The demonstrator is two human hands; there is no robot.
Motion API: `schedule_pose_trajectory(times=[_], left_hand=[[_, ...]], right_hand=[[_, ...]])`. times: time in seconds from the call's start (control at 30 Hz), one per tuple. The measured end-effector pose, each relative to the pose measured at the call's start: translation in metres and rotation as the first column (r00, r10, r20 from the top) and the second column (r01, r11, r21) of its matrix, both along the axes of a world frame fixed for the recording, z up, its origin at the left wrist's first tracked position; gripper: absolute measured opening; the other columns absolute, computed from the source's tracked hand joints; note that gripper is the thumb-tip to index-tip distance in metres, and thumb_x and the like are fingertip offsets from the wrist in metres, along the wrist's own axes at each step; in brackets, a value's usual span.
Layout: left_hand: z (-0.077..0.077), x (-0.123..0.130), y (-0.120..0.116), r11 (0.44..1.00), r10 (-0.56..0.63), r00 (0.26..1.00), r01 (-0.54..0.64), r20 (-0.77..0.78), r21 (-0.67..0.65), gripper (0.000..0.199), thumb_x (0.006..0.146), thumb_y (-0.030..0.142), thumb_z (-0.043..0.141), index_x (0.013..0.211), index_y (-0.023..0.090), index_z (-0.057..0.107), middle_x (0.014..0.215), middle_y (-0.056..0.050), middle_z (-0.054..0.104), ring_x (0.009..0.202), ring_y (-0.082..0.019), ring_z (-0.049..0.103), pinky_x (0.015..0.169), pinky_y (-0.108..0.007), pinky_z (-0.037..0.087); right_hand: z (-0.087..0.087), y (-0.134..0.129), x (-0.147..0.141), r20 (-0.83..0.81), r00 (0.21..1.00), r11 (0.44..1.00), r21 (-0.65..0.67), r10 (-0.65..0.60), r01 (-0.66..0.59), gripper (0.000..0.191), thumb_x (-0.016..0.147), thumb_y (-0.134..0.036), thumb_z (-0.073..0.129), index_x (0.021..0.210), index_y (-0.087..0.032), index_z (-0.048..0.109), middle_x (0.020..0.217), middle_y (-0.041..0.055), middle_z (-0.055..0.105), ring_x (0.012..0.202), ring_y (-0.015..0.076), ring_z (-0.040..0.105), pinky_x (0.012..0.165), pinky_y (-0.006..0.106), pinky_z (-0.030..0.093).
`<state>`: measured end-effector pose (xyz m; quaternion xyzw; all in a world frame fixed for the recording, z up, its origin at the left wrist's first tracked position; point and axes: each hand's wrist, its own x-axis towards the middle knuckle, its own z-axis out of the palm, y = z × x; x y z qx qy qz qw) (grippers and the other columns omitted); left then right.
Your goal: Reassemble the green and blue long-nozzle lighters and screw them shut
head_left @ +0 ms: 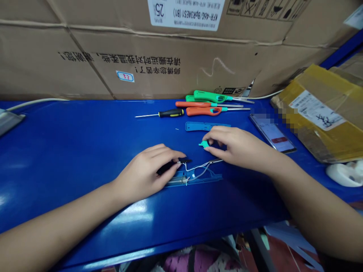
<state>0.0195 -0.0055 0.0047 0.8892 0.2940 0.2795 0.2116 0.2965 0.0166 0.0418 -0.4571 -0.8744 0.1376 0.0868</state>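
My left hand (154, 168) pinches a small black part (185, 161) with white wires (198, 166) running from it. Beneath those fingers lies an opened blue lighter shell (205, 177), with a clear tube (177, 180) inside it; my palm side hides its left end. A small turquoise piece (203, 144) is held between the thumb and fingers of my right hand (229, 145). The wires reach a metal rod (216, 161) just below that hand. Behind it, partly covered by the fingers, rests the other blue shell half (198, 126).
Green (208, 95) and orange lighters (202, 111) lie at the back beside a black-and-yellow screwdriver (171, 113). A phone (272, 133), a taped parcel (317, 109) and a white object (344, 174) are on the right. A large carton (93, 41) stands along the rear edge.
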Motion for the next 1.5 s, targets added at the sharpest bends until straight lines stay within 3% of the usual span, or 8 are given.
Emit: schedule_pose_trajectory(times=[0.17,0.37,0.57,0.87,1.07,1.3,1.5], left_hand=[[-0.001,0.001,0.002,1.0,0.009,1.0,-0.008,0.016,-0.03,0.022,0.097,0.016,0.061,0.117,0.017,0.068,0.095,-0.003,0.072,0.09,-0.014,0.065,0.084,-0.026,0.052],[0.0,0.002,0.002,0.999,0.004,1.0,-0.004,0.014,-0.041,0.023,0.098,0.018,0.06,0.119,0.017,0.068,0.096,-0.003,0.071,0.091,-0.013,0.065,0.085,-0.026,0.051],[0.005,0.002,-0.004,0.999,0.0,0.989,0.005,-0.151,0.036,0.045,0.088,0.042,0.072,0.125,0.017,0.062,0.109,-0.007,0.07,0.099,-0.023,0.064,0.089,-0.038,0.05],[0.003,-0.001,-0.005,1.0,0.027,0.99,-0.029,-0.138,-0.011,0.038,0.093,0.038,0.068,0.126,0.02,0.06,0.096,-0.003,0.065,0.089,-0.017,0.063,0.08,-0.029,0.049],[0.001,-0.003,-0.005,0.998,0.051,0.992,-0.055,-0.116,-0.031,0.044,0.092,0.041,0.07,0.129,0.021,0.058,0.097,-0.003,0.064,0.089,-0.017,0.062,0.08,-0.029,0.05],[0.001,-0.001,-0.004,0.998,0.051,0.993,-0.055,-0.109,-0.033,0.033,0.092,0.039,0.07,0.118,0.02,0.062,0.096,-0.003,0.065,0.089,-0.017,0.061,0.079,-0.029,0.049],[0.0,0.0,-0.002,0.999,0.029,0.997,-0.031,-0.075,-0.027,0.035,0.093,0.035,0.07,0.124,0.02,0.061,0.101,-0.004,0.068,0.093,-0.017,0.062,0.084,-0.029,0.05]], right_hand=[[0.01,0.0,0.01,-0.015,1.0,0.999,-0.038,-0.01,0.009,0.029,0.091,-0.035,0.066,0.115,-0.021,0.06,0.102,0.0036,0.066,0.091,0.0191,0.061,0.077,0.03,0.045],[0.025,-0.004,0.017,0.044,0.973,0.92,-0.338,0.228,-0.201,0.005,0.092,-0.027,0.063,0.092,-0.022,0.064,0.092,-0.0006,0.065,0.083,0.0147,0.058,0.074,0.027,0.042],[0.022,-0.003,0.013,0.043,0.973,0.92,-0.338,0.228,-0.2,0.003,0.092,-0.02,0.062,0.09,-0.02,0.064,0.089,-0.0006,0.068,0.08,0.0144,0.059,0.071,0.026,0.041],[0.032,-0.009,0.015,0.015,0.961,0.881,-0.402,0.277,-0.248,0.017,0.09,-0.012,0.059,0.094,-0.022,0.072,0.089,-0.0032,0.074,0.082,0.0124,0.066,0.073,0.025,0.043],[0.032,-0.012,0.016,0.093,0.956,0.898,-0.379,0.278,-0.225,0.016,0.09,-0.015,0.061,0.092,-0.023,0.074,0.087,-0.0013,0.074,0.079,0.0155,0.065,0.07,0.028,0.042],[0.025,-0.014,0.015,0.151,0.94,0.932,-0.251,0.306,-0.263,0.02,0.09,-0.011,0.058,0.088,-0.022,0.075,0.084,0.0019,0.073,0.08,0.0182,0.065,0.072,0.03,0.042],[0.019,-0.022,0.009,0.254,0.912,0.946,-0.123,0.324,-0.301,0.023,0.092,-0.008,0.052,0.083,-0.02,0.069,0.083,0.0032,0.069,0.083,0.0207,0.063,0.08,0.035,0.043]])
